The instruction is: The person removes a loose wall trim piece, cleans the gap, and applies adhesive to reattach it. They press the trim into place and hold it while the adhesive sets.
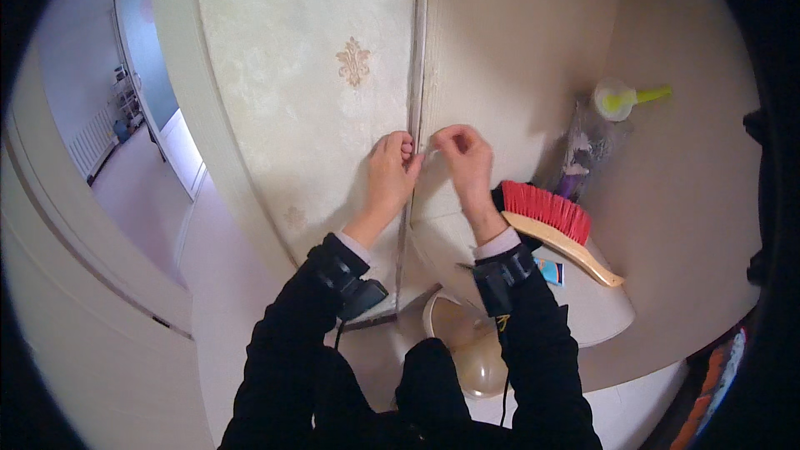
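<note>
A narrow vertical edge strip (417,58) runs between the patterned wallpaper (308,117) on the left and a plain beige panel (508,42) on the right. My left hand (390,173) rests at this strip from the left, its fingers curled and its thumb pointing at the seam. Just right of the strip, my right hand (465,160) pinches thumb and forefinger together. Something thin and pale shows between the two hands, too small to name. Both hands are at about the same height, a short gap apart.
On a rounded shelf (596,325) at right lie a red-bristled brush (550,208) with a wooden handle and a small blue packet (550,272). Behind them are a clear plastic bag (583,150) and a yellow-green-handled tool (642,97). A doorway (158,100) opens at left.
</note>
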Action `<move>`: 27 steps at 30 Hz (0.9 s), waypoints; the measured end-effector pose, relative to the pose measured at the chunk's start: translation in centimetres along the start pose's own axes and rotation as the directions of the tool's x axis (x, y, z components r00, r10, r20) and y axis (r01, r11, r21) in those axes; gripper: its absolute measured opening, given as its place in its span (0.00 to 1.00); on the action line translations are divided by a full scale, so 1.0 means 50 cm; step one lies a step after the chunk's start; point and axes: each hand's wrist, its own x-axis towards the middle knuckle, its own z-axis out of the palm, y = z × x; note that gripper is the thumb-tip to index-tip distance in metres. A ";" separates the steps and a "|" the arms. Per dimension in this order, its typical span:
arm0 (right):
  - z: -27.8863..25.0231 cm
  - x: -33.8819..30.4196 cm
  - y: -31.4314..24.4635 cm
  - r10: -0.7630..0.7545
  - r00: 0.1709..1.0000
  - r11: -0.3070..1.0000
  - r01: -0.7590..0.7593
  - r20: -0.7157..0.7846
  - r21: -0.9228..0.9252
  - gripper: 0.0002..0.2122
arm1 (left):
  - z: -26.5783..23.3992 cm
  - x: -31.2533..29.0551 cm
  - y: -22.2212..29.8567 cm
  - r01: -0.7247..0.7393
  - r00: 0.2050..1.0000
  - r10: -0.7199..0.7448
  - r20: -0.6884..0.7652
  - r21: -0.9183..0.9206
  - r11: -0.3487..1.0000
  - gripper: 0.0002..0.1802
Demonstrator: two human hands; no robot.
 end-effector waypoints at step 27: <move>0.031 -0.170 0.108 0.274 0.959 0.909 -0.281 -0.067 -0.308 0.08 | -0.018 -0.029 -0.045 -0.195 0.961 0.114 0.251 0.328 0.924 0.13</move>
